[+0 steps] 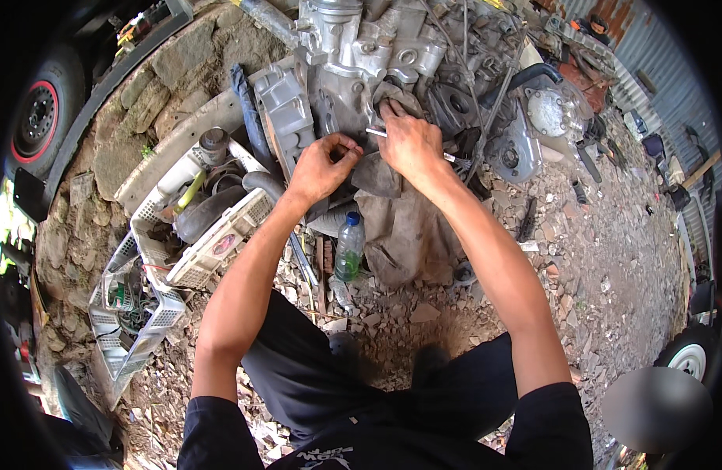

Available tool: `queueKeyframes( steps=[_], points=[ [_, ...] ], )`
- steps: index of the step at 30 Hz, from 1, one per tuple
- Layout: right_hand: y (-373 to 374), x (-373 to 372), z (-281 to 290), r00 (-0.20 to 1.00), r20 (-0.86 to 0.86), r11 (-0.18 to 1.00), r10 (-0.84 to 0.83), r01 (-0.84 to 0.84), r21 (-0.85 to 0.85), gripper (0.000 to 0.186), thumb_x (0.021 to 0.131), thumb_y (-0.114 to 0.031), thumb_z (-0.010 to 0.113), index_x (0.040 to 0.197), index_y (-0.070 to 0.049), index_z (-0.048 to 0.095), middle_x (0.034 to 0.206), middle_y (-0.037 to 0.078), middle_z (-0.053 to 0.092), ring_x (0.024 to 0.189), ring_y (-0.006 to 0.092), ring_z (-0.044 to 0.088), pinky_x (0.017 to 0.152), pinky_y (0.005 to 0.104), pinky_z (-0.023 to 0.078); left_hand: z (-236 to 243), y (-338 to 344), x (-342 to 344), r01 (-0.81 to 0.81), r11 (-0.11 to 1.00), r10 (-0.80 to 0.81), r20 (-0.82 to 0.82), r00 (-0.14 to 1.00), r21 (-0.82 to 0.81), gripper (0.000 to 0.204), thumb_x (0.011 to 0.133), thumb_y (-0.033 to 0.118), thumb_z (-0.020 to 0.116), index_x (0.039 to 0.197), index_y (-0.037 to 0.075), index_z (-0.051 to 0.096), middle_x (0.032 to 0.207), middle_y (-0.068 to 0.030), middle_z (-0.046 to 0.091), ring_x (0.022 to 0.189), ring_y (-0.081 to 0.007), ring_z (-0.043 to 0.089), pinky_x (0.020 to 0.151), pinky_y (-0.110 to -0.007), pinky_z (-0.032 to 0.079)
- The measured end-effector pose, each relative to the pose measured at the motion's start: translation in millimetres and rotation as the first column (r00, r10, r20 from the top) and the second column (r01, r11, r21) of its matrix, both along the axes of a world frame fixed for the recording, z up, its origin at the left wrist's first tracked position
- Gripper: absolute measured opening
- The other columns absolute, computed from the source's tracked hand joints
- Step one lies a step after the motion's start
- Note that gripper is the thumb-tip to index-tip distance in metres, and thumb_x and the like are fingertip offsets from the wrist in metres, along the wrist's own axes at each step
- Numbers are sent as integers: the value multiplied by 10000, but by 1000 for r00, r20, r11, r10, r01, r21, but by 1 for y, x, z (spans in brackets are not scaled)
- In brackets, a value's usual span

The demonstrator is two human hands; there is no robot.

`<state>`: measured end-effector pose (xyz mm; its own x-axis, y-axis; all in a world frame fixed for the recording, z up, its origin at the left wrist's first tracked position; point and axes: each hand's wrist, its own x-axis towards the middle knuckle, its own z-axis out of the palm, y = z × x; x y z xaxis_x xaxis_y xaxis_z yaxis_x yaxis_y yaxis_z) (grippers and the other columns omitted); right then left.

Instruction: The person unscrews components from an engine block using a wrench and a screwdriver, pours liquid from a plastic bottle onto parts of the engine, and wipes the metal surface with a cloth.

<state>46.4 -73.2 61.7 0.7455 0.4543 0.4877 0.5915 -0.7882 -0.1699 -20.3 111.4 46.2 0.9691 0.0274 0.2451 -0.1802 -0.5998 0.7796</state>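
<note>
My right hand (pixel 414 142) reaches to the foot of a large grey metal engine block (pixel 369 47). Its fingertips press on a crumpled brown-grey rag (pixel 401 95). A short white stick, like a cigarette (pixel 376 132), juts out from between its fingers. To its left, my left hand (pixel 323 167) is closed, thumb and fingertips together; whatever they pinch, if anything, is too small to see. Below both hands hangs a dirty tan cloth (pixel 404 235). A clear plastic bottle (pixel 350 247) with a blue cap and greenish liquid stands beside that cloth.
Left of me, a broken white plastic crate (pixel 220 235) holds hoses and parts, against a stone wall (pixel 118 149). Metal engine covers (pixel 513 145) lie to the right on gravel (pixel 596 274). Wheels show at the far left (pixel 41 117) and lower right (pixel 690 356).
</note>
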Motion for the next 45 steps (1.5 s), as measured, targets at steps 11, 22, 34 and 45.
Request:
queueKeyframes(
  steps=[11,22,34,45],
  points=[
    [-69,12,41,861,-438,966,-258,218,-139,314,847,-170,562,1103,-33,683,1193,229,663,1121,404,634,970,474,510,7,15,-11,20,998,-21,22,1000,65,229,930,209,633,1046,19,685,970,-76,728,861,-123,645,807,-304,507],
    [-19,10,19,971,-235,981,48,-1,194,443,938,-279,607,1330,-79,550,921,260,704,881,403,707,765,505,555,16,6,-11,-99,984,104,-27,994,145,345,857,264,649,1056,-16,675,906,-206,715,861,-308,699,799,-388,523],
    [-21,7,22,992,-120,999,43,-39,33,370,895,-230,620,1209,-37,595,806,255,689,797,450,685,724,532,562,-18,24,-10,-1,964,40,-141,989,267,338,871,284,662,1090,28,689,967,-200,719,931,-316,700,843,-399,518],
    [-88,-30,-45,843,-331,594,-424,-17,-804,500,930,-540,591,1183,-132,727,1077,70,743,920,230,733,774,377,572,-56,17,-15,224,870,-78,-326,942,439,326,854,316,694,1069,72,723,999,-165,739,970,-302,709,885,-388,538]
  ],
)
